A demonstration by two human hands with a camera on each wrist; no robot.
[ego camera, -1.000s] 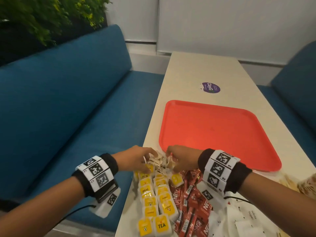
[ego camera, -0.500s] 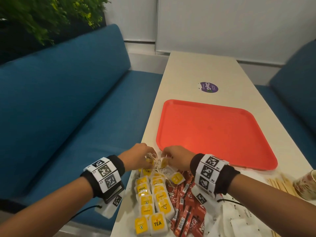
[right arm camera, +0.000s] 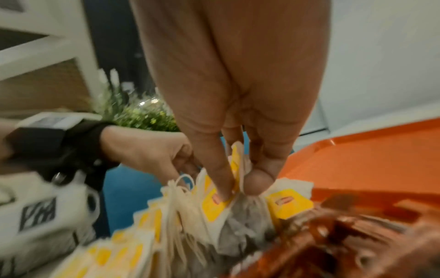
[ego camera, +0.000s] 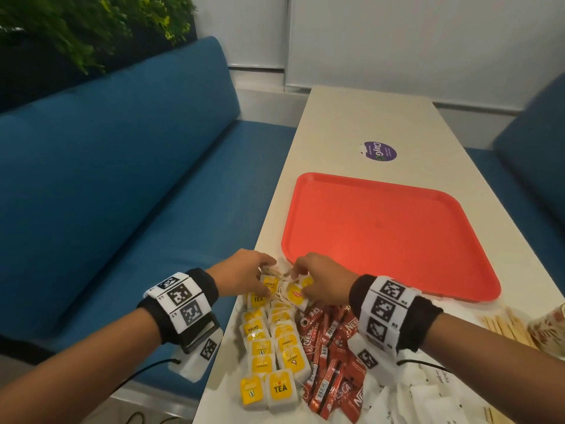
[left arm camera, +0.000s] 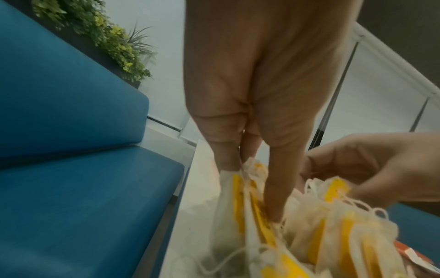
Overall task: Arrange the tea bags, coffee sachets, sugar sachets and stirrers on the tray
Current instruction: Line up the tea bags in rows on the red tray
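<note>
Booth setup: long cream table [ego camera: 360,117] sitting between two blue benches [ego camera: 122,191], white wall behind, green plant [ego camera: 91,22] over the left backrest, purple sticker [ego camera: 380,151] lying on the tabletop past the tray. Red tray [ego camera: 394,237] is sitting mid-table with nothing on it. All the stock is lying on the table at the near edge, in front of the tray: tea bags [ego camera: 272,347] with yellow tags running in two overlapping rows on the left, red coffee sachets [ego camera: 333,362] piled just right of them, white sugar sachets [ego camera: 428,399] at bottom right partly under the right forearm, wooden stirrers [ego camera: 507,325] fanning out near the right edge beside a patterned paper cup [ego camera: 550,328]. Both hands are working at the far end of the tea bag rows, just short of the tray's near left corner. Left hand [ego camera: 241,275] is pinching a tea bag, fingers curling down onto its top edge in the left wrist view [left arm camera: 228,190]. Right hand [ego camera: 324,283] is pinching another tea bag between thumb and fingers, clear in the right wrist view [right arm camera: 223,199]. Strings are tangling between the two hands. Wrist views are blurry toward the bottom.
</note>
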